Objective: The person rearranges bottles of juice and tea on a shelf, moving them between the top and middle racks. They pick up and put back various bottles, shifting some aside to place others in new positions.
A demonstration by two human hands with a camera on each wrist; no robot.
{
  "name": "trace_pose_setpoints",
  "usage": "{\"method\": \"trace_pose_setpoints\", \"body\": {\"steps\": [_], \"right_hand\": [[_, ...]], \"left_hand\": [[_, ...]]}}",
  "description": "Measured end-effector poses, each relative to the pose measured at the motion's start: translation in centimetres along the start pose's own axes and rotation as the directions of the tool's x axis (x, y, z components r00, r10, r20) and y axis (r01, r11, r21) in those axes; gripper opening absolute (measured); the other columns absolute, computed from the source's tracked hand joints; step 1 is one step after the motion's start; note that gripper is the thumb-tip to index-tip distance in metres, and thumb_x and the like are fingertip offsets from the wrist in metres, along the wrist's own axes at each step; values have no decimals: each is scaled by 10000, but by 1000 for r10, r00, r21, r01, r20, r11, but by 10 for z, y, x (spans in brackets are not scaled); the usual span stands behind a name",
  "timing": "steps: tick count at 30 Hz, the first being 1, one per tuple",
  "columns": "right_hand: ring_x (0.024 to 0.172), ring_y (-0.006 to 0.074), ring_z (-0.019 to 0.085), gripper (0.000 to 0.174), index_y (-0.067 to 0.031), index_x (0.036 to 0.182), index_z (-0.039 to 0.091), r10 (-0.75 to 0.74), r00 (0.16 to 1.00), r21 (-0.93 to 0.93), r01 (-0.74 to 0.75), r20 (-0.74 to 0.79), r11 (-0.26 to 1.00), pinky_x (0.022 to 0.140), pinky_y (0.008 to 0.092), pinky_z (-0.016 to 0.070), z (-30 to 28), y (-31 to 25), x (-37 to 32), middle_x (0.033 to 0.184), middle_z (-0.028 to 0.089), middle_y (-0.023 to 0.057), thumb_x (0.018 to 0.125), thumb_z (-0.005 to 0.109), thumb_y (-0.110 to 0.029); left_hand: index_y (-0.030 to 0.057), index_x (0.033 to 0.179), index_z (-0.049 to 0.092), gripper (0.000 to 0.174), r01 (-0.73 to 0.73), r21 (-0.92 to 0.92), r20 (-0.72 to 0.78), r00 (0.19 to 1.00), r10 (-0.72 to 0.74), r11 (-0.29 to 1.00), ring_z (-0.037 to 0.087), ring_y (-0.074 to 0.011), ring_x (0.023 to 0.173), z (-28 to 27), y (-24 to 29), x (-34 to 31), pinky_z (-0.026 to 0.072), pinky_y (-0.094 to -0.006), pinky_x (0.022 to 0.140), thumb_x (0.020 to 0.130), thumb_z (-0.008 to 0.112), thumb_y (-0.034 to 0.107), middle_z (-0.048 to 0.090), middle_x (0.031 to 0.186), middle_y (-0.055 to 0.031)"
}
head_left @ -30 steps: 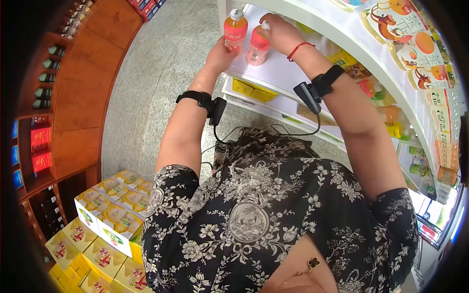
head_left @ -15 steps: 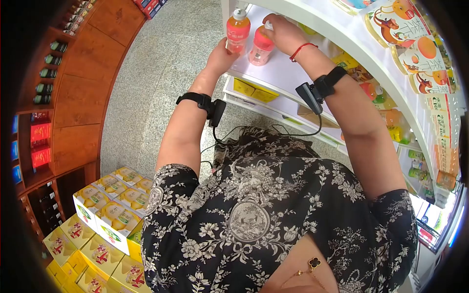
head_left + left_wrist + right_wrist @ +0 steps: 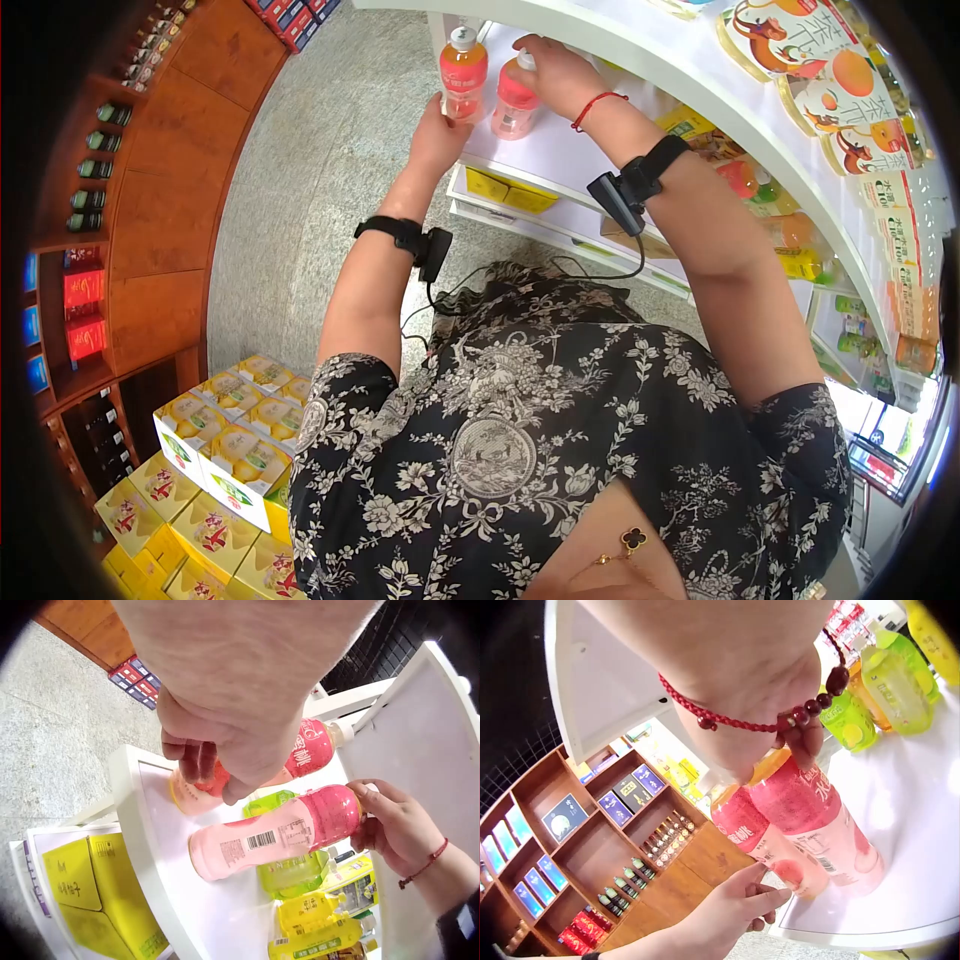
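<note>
Left hand [image 3: 437, 142] pinches the lower part of the left bottle [image 3: 463, 75], thumb and fingers bent round its side. Right hand [image 3: 562, 80] grips the right bottle [image 3: 514, 103] at the top, thumb and fingers round the cap and neck. Both bottles: pink label, white cap, pinkish drink, side by side at the end of a white shelf [image 3: 570, 150]. Right bottle stands upright on the shelf; left bottle is upright by the edge, can't tell if its base touches. Red bracelet [image 3: 599, 110] on right wrist; a small black camera strapped to each forearm. Green bottles [image 3: 897, 691] stand on the same shelf, farther in. Yellow box [image 3: 97, 892] sits on a lower level. Person wears a black floral top [image 3: 480, 420]. Wooden cabinet [image 3: 165, 170] at left, stacked yellow boxes [image 3: 240, 455] near its foot.
</note>
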State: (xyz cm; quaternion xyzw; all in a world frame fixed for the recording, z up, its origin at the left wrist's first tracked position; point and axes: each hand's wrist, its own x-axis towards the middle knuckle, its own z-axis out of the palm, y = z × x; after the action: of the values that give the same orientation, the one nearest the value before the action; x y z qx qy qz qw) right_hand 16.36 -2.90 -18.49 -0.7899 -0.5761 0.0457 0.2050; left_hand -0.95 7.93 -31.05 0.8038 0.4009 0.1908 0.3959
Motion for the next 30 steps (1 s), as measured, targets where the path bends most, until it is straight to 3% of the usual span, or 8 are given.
{"method": "trace_pose_setpoints", "body": {"steps": [4,8,10,12,14,17,22,30], "right_hand": [[982,365,608,483,-64,1197,558,-118,982,-16,116,-149,993,874,417,482,-4,10,-11,1112,620,203,845,634,-386],[902,342,624,474,-62,1215,549,-10,1000,-201,6,-21,979,827,401,493,-35,45,-46,1065,640,190,855,628,-360],[821,305,632,400,-51,1149,597,-157,975,-283,107,-160,953,767,385,501,-50,84,-77,967,663,165,866,619,-333],[797,290,639,324,-43,1057,645,77,991,-301,-107,-113,948,747,379,508,-80,104,-112,898,673,151,869,616,-305],[796,295,642,282,-44,1001,673,38,976,-185,-79,-212,980,751,375,510,-106,129,-139,852,678,149,871,613,-287],[825,317,641,295,-43,1025,668,-25,970,-415,-81,-244,906,759,380,510,-135,172,-180,889,683,152,869,614,-287],[832,314,643,392,-43,1143,610,311,941,-517,-333,-131,789,776,383,508,-156,175,-216,968,664,166,852,634,-305],[852,265,627,453,-12,1144,581,371,927,-253,-373,-57,893,788,364,498,-139,214,-214,959,650,152,820,678,-313]], "left_hand": [[9,1274,452,580,19,16,-107,994,-17,1000,639,-316,881,1,-1,-15,504,-391,775,776,681,199,639,948,-162],[42,1234,485,537,-29,36,11,1000,28,999,632,-299,875,12,-6,-30,502,-391,765,768,700,200,630,956,-143],[44,1238,488,542,-65,32,61,996,63,997,632,-298,876,19,-8,-30,503,-391,771,767,703,202,629,962,-144],[46,1242,491,546,-99,29,105,990,95,995,631,-297,876,26,-3,-34,504,-390,777,766,706,204,628,968,-144],[32,1257,487,571,-99,46,128,987,93,994,631,-299,878,30,7,-33,505,-389,789,763,710,214,628,972,-158],[17,1269,477,606,-106,50,60,993,103,993,633,-308,910,40,15,-35,504,-385,810,759,716,240,630,987,-176],[-11,1283,458,656,0,33,-17,1000,1,999,623,-332,994,56,16,-30,494,-388,860,746,717,261,623,1063,-222],[21,1456,251,878,40,79,122,991,-50,996,579,-340,1103,82,4,-23,461,-391,916,757,715,279,585,1188,-218]]}}
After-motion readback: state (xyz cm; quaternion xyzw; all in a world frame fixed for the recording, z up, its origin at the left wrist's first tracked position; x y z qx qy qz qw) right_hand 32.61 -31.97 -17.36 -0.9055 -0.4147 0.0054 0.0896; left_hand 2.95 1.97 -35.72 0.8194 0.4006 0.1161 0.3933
